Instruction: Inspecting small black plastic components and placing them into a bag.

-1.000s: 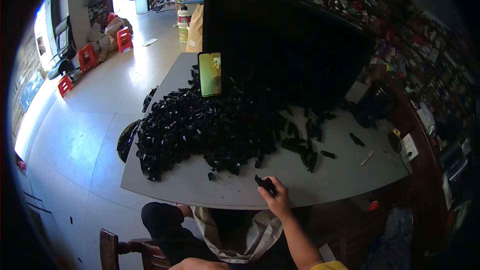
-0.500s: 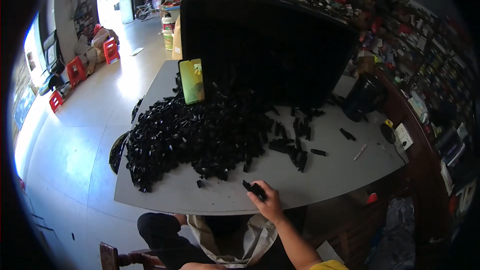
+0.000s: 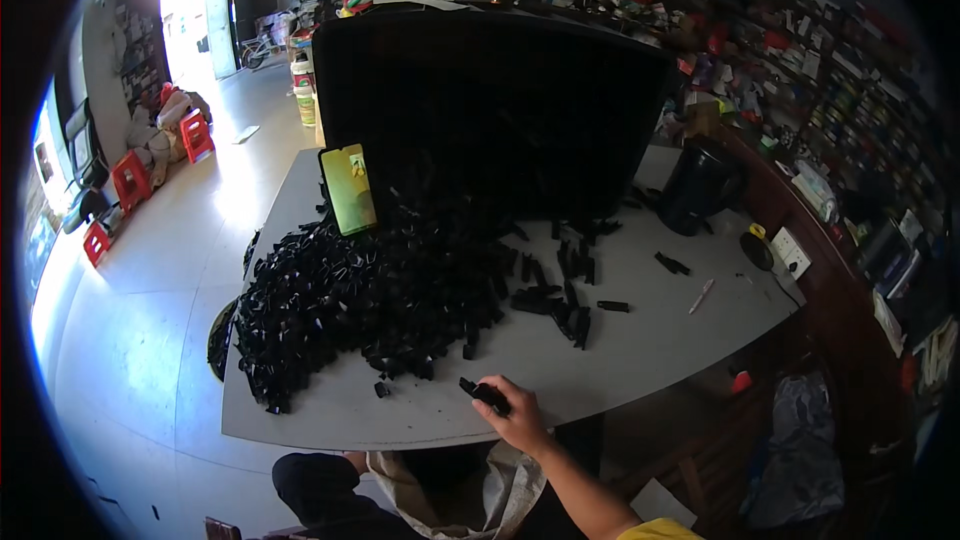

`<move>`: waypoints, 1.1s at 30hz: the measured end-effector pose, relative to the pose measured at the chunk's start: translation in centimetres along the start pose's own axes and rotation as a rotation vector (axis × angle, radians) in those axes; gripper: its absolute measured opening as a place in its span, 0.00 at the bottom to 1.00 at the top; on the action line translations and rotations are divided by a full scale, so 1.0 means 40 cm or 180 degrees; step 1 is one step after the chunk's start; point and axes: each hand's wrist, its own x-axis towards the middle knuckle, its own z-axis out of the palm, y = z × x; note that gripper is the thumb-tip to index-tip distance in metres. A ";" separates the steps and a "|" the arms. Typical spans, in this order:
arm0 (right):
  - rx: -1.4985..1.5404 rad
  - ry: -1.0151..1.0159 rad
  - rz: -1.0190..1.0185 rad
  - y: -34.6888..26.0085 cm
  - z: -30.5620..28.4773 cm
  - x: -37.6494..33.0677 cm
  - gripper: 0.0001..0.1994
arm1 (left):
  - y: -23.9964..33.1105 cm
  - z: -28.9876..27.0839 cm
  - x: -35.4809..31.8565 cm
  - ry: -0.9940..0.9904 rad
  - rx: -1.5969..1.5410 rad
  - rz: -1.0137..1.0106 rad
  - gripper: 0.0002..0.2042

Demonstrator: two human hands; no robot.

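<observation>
My right hand [image 3: 515,418] is just above the front edge of the table, closed around a small black plastic piece [image 3: 488,397] whose end sticks out past the fingers. Its exact kind is too small to make out. To its left lies a large heap of similar black pieces [image 3: 370,300]. A single loose piece [image 3: 382,390] sits between the heap and the hand. Below the table edge, a pale woven sack [image 3: 400,490] hangs open at my lap. I cannot see my left hand; only a small patch of skin shows beside the sack.
Several longer black pieces [image 3: 570,315] lie scattered right of the heap. A phone with a yellow-green screen [image 3: 349,190] leans at the back of the heap, before a big black panel [image 3: 490,110]. A dark kettle [image 3: 695,188], a pen [image 3: 702,297] and a power strip [image 3: 790,252] are further right.
The view has shifted, so the table sits lower and further left in the picture. My right hand stays near the table edge, still holding the black plastic piece, which has turned slightly.
</observation>
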 end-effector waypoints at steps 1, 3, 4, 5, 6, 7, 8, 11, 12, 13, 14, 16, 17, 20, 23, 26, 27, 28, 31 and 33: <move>0.0017 0.0005 -0.0009 -0.006 -0.001 -0.001 0.12 | -0.005 -0.002 -0.003 0.0007 0.0018 -0.0004 0.34; -0.0055 0.0089 -0.0114 -0.016 -0.006 0.001 0.12 | -0.009 -0.006 -0.003 -0.0126 -0.0382 0.0138 0.37; -0.0038 0.0100 -0.0126 -0.013 -0.014 -0.001 0.12 | 0.017 0.013 0.008 0.0339 -0.0082 -0.0251 0.43; -0.0078 0.0137 -0.0069 -0.009 -0.024 -0.005 0.12 | 0.016 0.032 -0.012 0.0847 -0.0030 -0.0776 0.52; -0.0117 0.0156 0.0014 0.002 -0.027 -0.007 0.12 | -0.009 -0.005 -0.023 0.0865 -0.0032 -0.0788 0.52; -0.0104 0.0160 0.0032 0.008 -0.023 -0.004 0.12 | -0.050 -0.084 -0.034 0.0240 -0.0289 -0.0863 0.51; -0.0133 0.0123 0.0016 0.015 -0.017 -0.001 0.12 | -0.094 -0.178 -0.044 -0.0387 -0.0551 -0.0935 0.51; -0.0070 -0.0032 0.0006 -0.008 0.009 0.001 0.13 | -0.123 -0.256 -0.077 -0.1614 -0.0948 -0.0996 0.50; -0.0131 0.0009 -0.0080 -0.014 0.012 0.000 0.13 | -0.105 -0.250 -0.079 -0.1748 -0.0351 -0.0712 0.47; -0.0172 0.0034 -0.0172 -0.021 0.015 -0.001 0.13 | -0.092 -0.242 -0.071 -0.1847 0.0263 -0.0425 0.43; -0.0202 -0.0076 -0.0030 -0.029 0.013 -0.003 0.13 | -0.087 -0.197 -0.014 -0.1980 0.0576 0.1019 0.36; -0.0233 -0.0031 0.0075 -0.027 -0.002 0.000 0.13 | -0.173 -0.113 0.022 -0.0779 -0.0209 0.2472 0.29; -0.0289 0.0001 -0.0112 -0.027 -0.001 0.002 0.13 | -0.124 -0.071 0.005 -0.0063 -0.0291 0.1174 0.32; -0.0263 0.0095 -0.0060 -0.010 -0.019 0.000 0.12 | 0.027 0.031 0.078 0.0727 -0.0244 -0.0643 0.40; -0.0238 0.0043 -0.0111 -0.012 -0.010 0.001 0.12 | 0.028 0.013 0.082 0.0421 0.0161 -0.0376 0.41; -0.0120 -0.0029 0.0011 -0.014 -0.009 -0.003 0.12 | 0.014 -0.021 0.097 -0.0024 0.0517 -0.0247 0.43; -0.0123 -0.0035 0.0015 -0.014 -0.009 -0.004 0.12 | 0.006 -0.035 0.104 -0.0203 0.0621 -0.0226 0.43; -0.0170 -0.0020 -0.0034 -0.016 -0.010 -0.006 0.12 | -0.002 -0.048 0.110 -0.0391 0.0721 -0.0211 0.43; -0.0162 -0.0008 -0.0066 -0.026 -0.006 -0.012 0.12 | -0.028 -0.084 0.115 -0.1001 0.0989 -0.0177 0.45; -0.0101 -0.0004 -0.0019 -0.027 -0.013 -0.014 0.13 | -0.045 -0.106 0.114 -0.1416 0.1131 -0.0167 0.45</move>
